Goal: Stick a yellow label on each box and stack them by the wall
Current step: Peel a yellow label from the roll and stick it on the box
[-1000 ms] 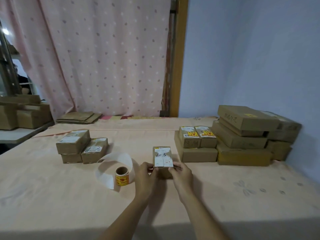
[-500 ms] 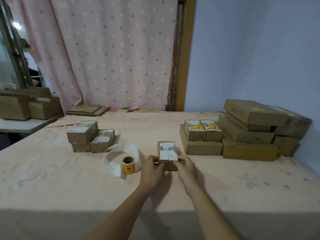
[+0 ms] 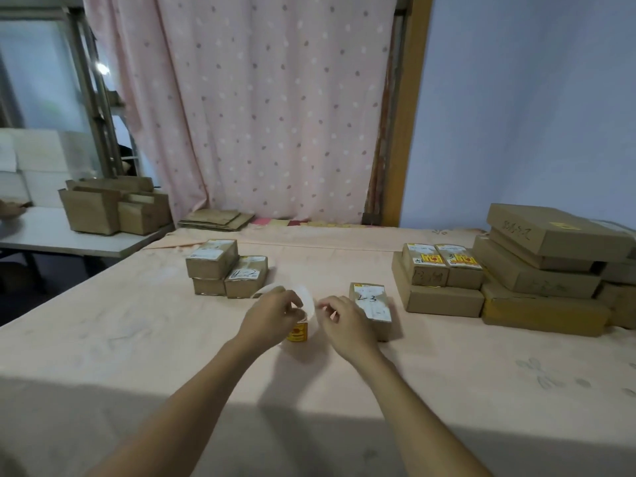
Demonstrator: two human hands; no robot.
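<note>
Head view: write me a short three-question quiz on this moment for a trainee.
1. True or false: the box marked 2-3 already sits on the stack by the wall.
2. The left hand is on: A) the label roll, B) the curtain, C) the folded cardboard.
3. Fill in: the labels on the two small boxes atop the flat box are ___.
Key: 1 false; 2 A; 3 yellow.

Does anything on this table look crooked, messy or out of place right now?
Two small things. The stack of flat boxes by the wall is untidy: its top box lies skewed across the ones beneath. A loose white backing strip curls off the label roll under the left hand. Nothing looks spilled.
</note>
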